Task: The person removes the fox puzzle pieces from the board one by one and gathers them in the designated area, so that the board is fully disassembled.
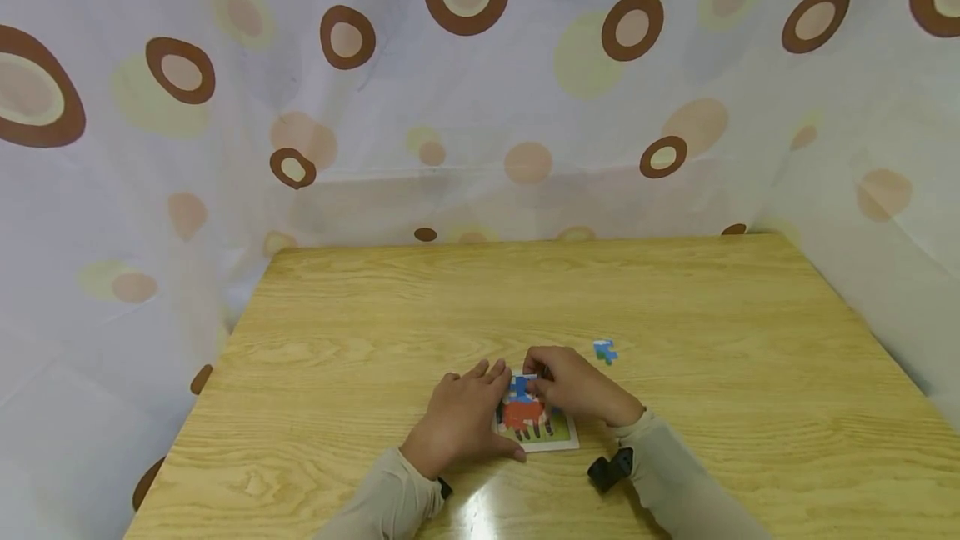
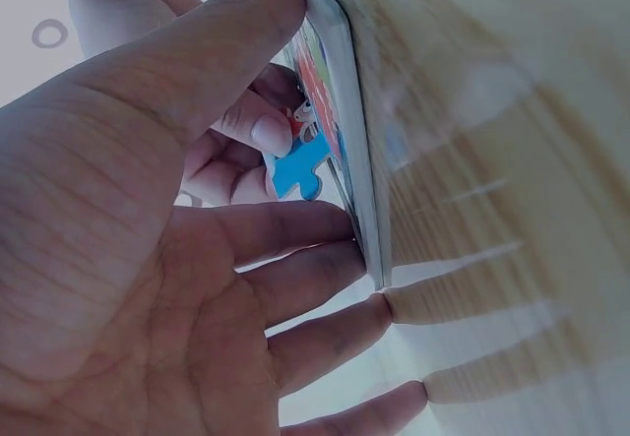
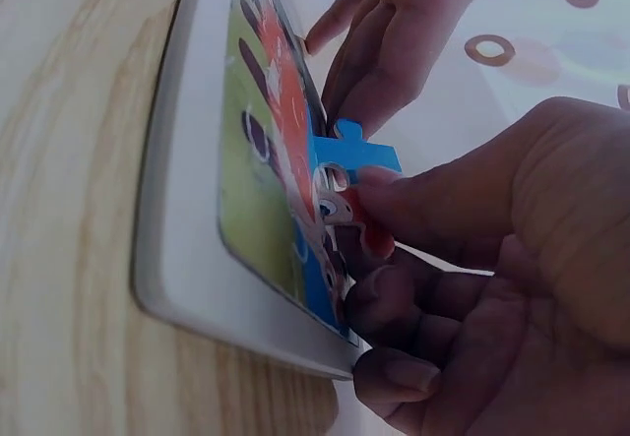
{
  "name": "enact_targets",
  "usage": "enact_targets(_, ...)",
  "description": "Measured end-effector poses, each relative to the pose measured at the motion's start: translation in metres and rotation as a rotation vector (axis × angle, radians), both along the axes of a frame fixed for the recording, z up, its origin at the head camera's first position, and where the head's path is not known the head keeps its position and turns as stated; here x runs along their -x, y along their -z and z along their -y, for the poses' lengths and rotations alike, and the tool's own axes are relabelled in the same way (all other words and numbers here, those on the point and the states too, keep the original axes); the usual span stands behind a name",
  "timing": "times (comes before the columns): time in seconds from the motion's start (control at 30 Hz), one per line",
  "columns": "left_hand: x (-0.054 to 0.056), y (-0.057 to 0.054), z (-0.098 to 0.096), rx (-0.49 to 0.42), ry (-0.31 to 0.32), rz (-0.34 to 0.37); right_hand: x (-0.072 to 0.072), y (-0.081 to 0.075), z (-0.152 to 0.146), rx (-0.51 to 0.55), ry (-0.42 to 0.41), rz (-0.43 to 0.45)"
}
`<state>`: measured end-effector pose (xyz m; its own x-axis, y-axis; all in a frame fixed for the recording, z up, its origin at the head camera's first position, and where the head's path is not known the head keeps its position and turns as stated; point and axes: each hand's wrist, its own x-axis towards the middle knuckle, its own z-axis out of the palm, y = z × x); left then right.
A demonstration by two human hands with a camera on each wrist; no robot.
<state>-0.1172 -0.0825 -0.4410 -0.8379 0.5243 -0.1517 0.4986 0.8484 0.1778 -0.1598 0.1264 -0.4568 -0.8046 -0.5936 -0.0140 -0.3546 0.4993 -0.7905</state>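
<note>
A small picture puzzle (image 1: 555, 445) in a white frame lies on the table, showing a red animal with dark feet on green ground. My right hand (image 1: 573, 383) pinches a blue and red puzzle piece (image 3: 356, 153) between thumb and fingers. In the right wrist view that piece stands tilted up against the picture. My left hand (image 1: 465, 417) lies along the puzzle's left side, its fingers extended, with the thumb at the near edge and fingertips at the frame and table. One loose blue and green puzzle piece (image 1: 603, 350) lies beyond the right hand.
The wood-grain table (image 1: 360, 307) stretches out on all sides of the puzzle. A white curtain (image 1: 480, 90) with brown and peach spots hangs behind and at both sides. A black wrist device (image 1: 611, 470) sits at the right sleeve.
</note>
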Motion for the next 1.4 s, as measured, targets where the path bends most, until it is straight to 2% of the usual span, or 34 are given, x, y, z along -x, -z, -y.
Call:
enact_targets(0.23, 0.001, -0.003, 0.002, -0.013, 0.009, 0.012, 0.002, 0.001, -0.001, -0.001, 0.000, -0.014)
enact_targets(0.37, 0.005, -0.004, 0.005, -0.030, 0.025, 0.006, 0.001, -0.001, 0.000, -0.014, -0.015, -0.022)
enact_targets(0.53, 0.012, 0.002, 0.007, -0.072, 0.032, -0.103, 0.000, -0.003, 0.002, -0.073, -0.035, -0.091)
enact_targets(0.7, 0.014, 0.007, 0.006, -0.108, 0.029, -0.180, 0.000, -0.001, 0.000, -0.078, -0.035, -0.095)
enact_targets(1.0, 0.013, 0.005, 0.004, -0.100, 0.013, -0.179, 0.005, 0.002, -0.007, -0.023, -0.032, -0.070)
enact_targets(1.3, 0.010, 0.001, 0.003, -0.050, 0.011, -0.130, 0.013, -0.010, -0.024, 0.015, -0.029, -0.108)
enact_targets(1.4, 0.009, 0.000, 0.003, -0.041, 0.005, -0.103, 0.017, -0.014, -0.034, 0.007, 0.002, -0.109)
